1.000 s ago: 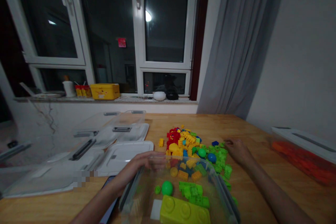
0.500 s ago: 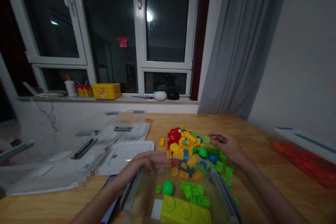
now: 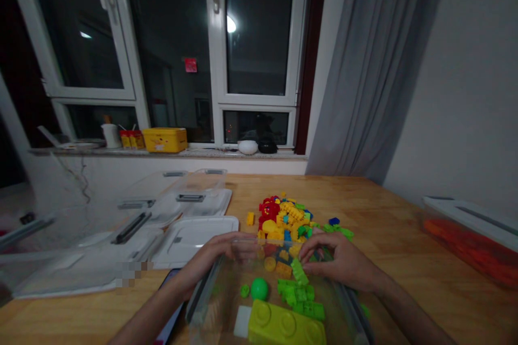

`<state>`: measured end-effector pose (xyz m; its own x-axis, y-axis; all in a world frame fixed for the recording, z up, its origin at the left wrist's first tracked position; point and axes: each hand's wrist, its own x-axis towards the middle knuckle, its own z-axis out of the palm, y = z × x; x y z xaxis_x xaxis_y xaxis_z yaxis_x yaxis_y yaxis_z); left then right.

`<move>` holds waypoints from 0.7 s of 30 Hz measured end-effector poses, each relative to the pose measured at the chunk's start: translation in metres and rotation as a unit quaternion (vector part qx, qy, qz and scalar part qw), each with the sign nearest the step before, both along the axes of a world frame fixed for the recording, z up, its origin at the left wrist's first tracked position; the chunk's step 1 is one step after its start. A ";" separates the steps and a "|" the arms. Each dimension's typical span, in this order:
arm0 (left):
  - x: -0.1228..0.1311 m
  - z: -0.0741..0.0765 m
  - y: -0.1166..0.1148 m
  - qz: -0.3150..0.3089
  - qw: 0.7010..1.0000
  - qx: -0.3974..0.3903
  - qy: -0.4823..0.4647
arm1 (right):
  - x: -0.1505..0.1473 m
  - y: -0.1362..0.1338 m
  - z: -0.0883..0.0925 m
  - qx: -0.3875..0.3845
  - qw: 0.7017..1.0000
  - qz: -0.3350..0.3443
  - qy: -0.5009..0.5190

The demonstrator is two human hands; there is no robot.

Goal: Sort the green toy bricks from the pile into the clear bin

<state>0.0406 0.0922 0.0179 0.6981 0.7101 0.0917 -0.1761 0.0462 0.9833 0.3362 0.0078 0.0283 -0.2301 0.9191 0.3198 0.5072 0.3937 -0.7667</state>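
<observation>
Our right hand (image 3: 339,260) pinches a block (image 3: 299,271); left hand (image 3: 225,246) at bin (image 3: 201,292), hold unclear.
Likely light, stiff: best gripped by sides.

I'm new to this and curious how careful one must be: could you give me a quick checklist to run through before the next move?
1. Green brick held by the right hand: ok, pinched at the fingertips.
2. Clear bin uncovered: ok, no lid on it.
3. Right hand over the bin: ok, at its far right part.
4. Left hand gripping firmly: cannot tell; it's at the far left corner, partly behind clear plastic.
5. No loose pieces beyond the bin: not ok, a colourful pile lies there.
</observation>
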 end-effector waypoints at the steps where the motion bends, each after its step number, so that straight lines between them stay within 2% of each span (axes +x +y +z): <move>1: 0.000 0.000 0.000 -0.007 1.000 -0.001 -0.006 | 0.000 0.000 0.000 0.002 1.000 0.002 0.000; 6: -0.002 -0.011 0.013 -0.028 0.999 -0.026 -0.017 | 0.001 0.003 -0.002 0.012 1.000 0.005 0.022; 9: -0.002 -0.014 0.016 -0.044 0.999 -0.025 -0.010 | 0.011 0.012 -0.005 0.036 0.997 -0.037 0.056; 12: -0.001 -0.008 0.010 -0.024 0.999 -0.015 -0.028 | 0.033 0.028 -0.010 0.063 0.984 -0.112 0.124; 15: 0.001 -0.001 0.003 -0.026 0.999 -0.015 -0.026 | 0.065 0.046 -0.019 0.098 0.957 -0.222 0.158; 19: 0.000 -0.003 0.005 -0.028 0.999 -0.013 -0.020 | 0.116 0.068 -0.042 0.108 0.930 -0.345 0.069; 21: -0.001 -0.006 0.008 -0.035 0.999 -0.011 -0.018 | 0.140 0.076 -0.060 0.088 0.923 -0.374 0.005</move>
<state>0.0394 0.1002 0.0119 0.7421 0.6624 0.1025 -0.2062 0.0802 0.9752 0.4765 0.0838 -0.0318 0.4517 0.7531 0.4783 0.6815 0.0547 -0.7297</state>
